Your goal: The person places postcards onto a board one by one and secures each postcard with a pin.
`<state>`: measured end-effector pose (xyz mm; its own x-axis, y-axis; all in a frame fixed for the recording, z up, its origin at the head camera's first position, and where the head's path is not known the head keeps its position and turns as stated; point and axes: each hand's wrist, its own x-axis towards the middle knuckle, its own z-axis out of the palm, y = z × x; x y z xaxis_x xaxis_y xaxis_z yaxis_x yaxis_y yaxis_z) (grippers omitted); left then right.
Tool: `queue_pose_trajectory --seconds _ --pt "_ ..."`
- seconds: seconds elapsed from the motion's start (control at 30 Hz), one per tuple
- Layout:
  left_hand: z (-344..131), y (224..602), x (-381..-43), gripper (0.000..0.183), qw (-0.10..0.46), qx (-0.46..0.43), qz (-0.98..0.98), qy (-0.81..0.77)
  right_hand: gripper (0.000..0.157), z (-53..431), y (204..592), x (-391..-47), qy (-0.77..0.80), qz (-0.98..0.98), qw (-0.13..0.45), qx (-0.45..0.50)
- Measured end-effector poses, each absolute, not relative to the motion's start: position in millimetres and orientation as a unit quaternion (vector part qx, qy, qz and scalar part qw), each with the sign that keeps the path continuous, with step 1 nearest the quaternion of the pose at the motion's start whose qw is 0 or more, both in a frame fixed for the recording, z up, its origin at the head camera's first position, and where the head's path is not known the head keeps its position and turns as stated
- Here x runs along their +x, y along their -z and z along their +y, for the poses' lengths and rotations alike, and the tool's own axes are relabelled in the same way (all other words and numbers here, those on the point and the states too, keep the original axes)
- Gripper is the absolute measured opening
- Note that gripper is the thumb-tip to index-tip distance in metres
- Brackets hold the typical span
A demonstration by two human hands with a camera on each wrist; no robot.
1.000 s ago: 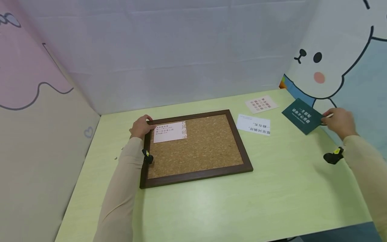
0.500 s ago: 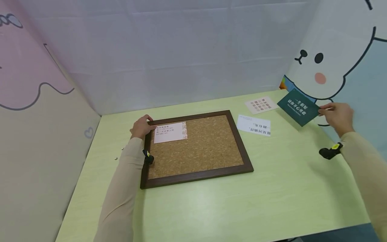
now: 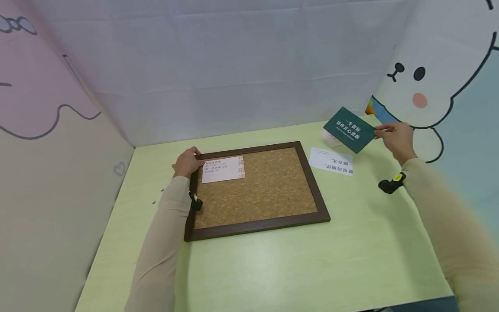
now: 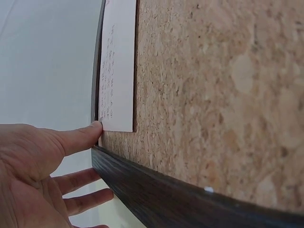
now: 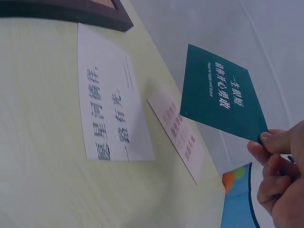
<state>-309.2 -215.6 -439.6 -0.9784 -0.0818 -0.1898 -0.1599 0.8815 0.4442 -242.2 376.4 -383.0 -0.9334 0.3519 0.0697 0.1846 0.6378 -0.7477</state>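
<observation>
My right hand (image 3: 398,138) pinches a dark green card (image 3: 348,130) with white lettering by one corner, raised above the table. In the right wrist view, thumb and index finger meet at the corner of that green card (image 5: 221,92). My left hand (image 3: 187,163) holds the far left corner of a cork board (image 3: 265,188) in a dark brown frame. Its thumb (image 4: 84,138) presses at the corner of a white card (image 4: 118,66) on the cork, while the other fingers lie along the frame's outer side.
A white card (image 3: 331,161) with large lettering lies just right of the frame. Behind it a pinkish card (image 5: 178,137) lies flat, partly covered by the green card in the head view. Small round studs (image 3: 153,202) are left of the left arm. Walls enclose the table (image 3: 257,268).
My right hand has carried the green card leftward and a little towards the back, now over the pinkish card. The left hand stays at the frame's corner.
</observation>
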Motion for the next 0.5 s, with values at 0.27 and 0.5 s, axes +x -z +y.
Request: queue_pose_trajectory --seconds 0.27,0.5 --pt "-213.2 439.9 -309.7 0.037 0.080 -0.066 0.966 -0.235 0.030 325.0 390.3 -265.8 -0.412 -0.897 0.103 -0.126" --pt "-213.9 438.8 -308.4 0.036 0.079 -0.065 0.965 -0.240 0.029 286.2 395.5 -276.5 -0.413 -0.901 0.082 -0.106"
